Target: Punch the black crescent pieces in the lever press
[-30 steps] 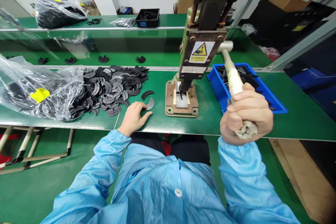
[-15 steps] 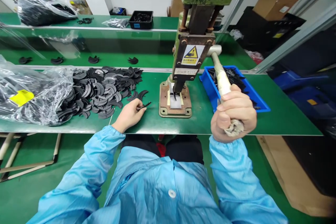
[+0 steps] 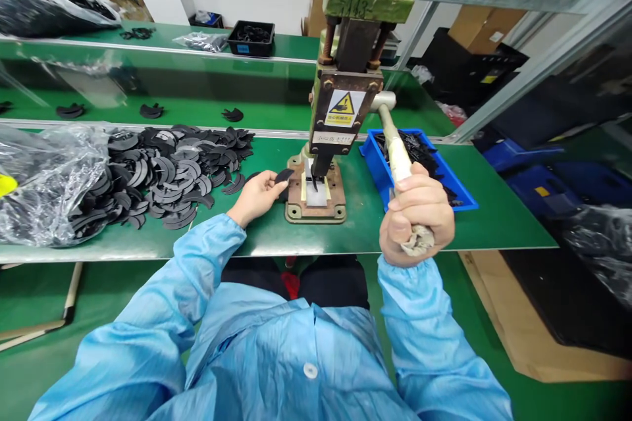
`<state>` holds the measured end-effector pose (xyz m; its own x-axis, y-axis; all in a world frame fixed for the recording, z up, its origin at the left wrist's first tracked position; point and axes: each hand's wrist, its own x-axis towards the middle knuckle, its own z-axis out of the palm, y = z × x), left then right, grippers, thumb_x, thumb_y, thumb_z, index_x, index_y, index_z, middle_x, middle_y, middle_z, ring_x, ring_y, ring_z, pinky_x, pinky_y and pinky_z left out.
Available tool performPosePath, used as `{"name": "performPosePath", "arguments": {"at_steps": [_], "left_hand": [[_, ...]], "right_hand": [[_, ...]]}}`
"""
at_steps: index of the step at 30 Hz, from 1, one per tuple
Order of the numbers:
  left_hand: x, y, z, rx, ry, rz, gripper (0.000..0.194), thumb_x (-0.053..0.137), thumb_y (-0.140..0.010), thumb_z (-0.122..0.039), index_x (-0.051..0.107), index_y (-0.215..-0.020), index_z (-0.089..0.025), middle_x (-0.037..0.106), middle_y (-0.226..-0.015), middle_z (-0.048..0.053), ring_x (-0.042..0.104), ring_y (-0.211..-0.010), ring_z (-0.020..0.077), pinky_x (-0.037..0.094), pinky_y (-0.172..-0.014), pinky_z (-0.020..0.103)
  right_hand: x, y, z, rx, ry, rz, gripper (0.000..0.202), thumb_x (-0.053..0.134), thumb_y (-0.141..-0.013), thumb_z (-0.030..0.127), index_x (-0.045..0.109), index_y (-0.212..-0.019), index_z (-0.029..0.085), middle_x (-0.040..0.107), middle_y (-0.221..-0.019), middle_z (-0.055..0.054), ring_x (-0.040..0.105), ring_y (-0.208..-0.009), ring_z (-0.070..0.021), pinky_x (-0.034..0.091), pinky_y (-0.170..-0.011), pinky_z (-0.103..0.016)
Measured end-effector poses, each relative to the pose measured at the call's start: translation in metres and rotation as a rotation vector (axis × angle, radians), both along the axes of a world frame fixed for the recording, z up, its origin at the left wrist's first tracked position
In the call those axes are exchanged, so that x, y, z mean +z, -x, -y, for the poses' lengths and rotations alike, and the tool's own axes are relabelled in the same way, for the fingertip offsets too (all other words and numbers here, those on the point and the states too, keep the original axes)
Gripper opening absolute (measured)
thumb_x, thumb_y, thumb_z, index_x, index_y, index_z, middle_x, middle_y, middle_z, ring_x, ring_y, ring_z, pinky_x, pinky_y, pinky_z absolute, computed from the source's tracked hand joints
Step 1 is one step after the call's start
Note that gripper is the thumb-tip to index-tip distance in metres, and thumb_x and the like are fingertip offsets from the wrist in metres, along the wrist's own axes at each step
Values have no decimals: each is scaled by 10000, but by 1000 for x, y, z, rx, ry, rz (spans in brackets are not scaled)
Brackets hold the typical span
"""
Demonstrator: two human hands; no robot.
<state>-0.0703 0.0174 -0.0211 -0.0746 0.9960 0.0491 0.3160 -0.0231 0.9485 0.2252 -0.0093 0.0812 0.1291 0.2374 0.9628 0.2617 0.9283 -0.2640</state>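
At the far left, a clear plastic bag (image 3: 44, 184) lies open on the green tabletop (image 3: 257, 237), and a heap of flat black crescent parts (image 3: 162, 168) spills from its mouth, which keeps loose stock within reach of the left hand (image 3: 257, 196). That hand rests beside the heap with its grip closed on a single black crescent piece (image 3: 284, 175), pinched between thumb and fingertips and held just at the left edge of the press base (image 3: 316, 200), level with the white pad under the ram. The hand press (image 3: 343, 102) stands upright in the middle of the tabletop, a yellow warning label (image 3: 340, 107) on its face. Its long lever (image 3: 395, 148) slopes down toward the person, where the right hand (image 3: 417, 223) is clamped in a full fist around the wrapped end, a hold suited to pulling force. Behind the lever, a blue tray (image 3: 380, 174) of black parts sits just right of the press, close to its output side.
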Motion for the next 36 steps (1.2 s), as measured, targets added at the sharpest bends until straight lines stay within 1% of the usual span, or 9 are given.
{"name": "performPosePath", "arguments": {"at_steps": [2, 5, 8, 12, 16, 21, 25, 29, 36], "left_hand": [[10, -5, -8, -19, 41, 88, 353, 794, -933, -513, 641, -961, -196, 661, -707, -18, 605, -598, 112, 462, -580, 222], [26, -17, -20, -82, 138, 162, 330, 826, -941, -433, 604, -964, -190, 661, -671, -23, 624, -552, 104, 474, -547, 208], [33, -28, -29, -132, 206, 186, 320, 854, -934, -335, 573, -995, -194, 665, -664, -33, 658, -545, 119, 504, -530, 212], [34, -33, -37, -177, 232, 154, 267, 827, -961, -304, 589, -986, -186, 672, -675, -22, 675, -544, 122, 530, -515, 215], [35, -29, -43, -199, 238, 112, 296, 839, -954, -371, 611, -948, -183, 686, -668, -1, 685, -549, 124, 518, -502, 203], [35, -25, -47, -182, 231, 37, 292, 856, -931, -379, 641, -894, -184, 679, -660, 7, 642, -542, 114, 451, -470, 200], [32, -22, -49, -233, 235, 74, 325, 867, -918, -407, 638, -859, -184, 658, -616, 10, 619, -534, 116, 418, -479, 206], [30, -22, -50, -229, 237, 92, 335, 870, -916, -412, 633, -856, -183, 645, -597, 4, 607, -523, 110, 400, -472, 198], [35, -23, -54, -247, 368, 102, 361, 860, -934, -386, 587, -795, -195, 617, -548, -8, 555, -454, 93, 395, -441, 191]], "right_hand": [[0, 1, -1, -7, -9, -18, 263, 701, -927, 453, 557, -785, 285, 600, -710, 64, 693, -851, -188, 601, -1093, -622], [-1, 2, -2, -9, -18, -32, 268, 704, -916, 447, 547, -774, 283, 582, -695, 62, 692, -839, -187, 606, -1091, -605], [-1, 1, -2, -2, -13, -27, 282, 714, -907, 443, 538, -762, 276, 583, -695, 62, 693, -840, -186, 606, -1092, -600], [-2, -1, -3, 11, -28, -13, 284, 720, -905, 424, 532, -759, 268, 594, -701, 65, 697, -853, -178, 602, -1086, -575], [-2, -1, -4, -9, -29, -21, 283, 701, -918, 445, 532, -762, 281, 580, -692, 73, 686, -826, -178, 610, -1064, -587], [-3, 0, -4, -1, -31, -22, 268, 698, -925, 444, 542, -779, 283, 565, -688, 69, 683, -825, -180, 611, -1057, -597], [-4, -3, -4, -16, -30, -5, 264, 691, -931, 470, 555, -788, 293, 562, -691, 68, 684, -829, -186, 614, -1051, -604], [-4, -4, -3, -31, -9, -4, 296, 687, -935, 491, 548, -766, 292, 550, -680, 69, 675, -822, -186, 616, -1050, -609], [-3, 0, 0, -32, 20, -34, 337, 703, -921, 488, 512, -738, 280, 513, -662, 64, 657, -818, -181, 612, -1070, -608]]}}
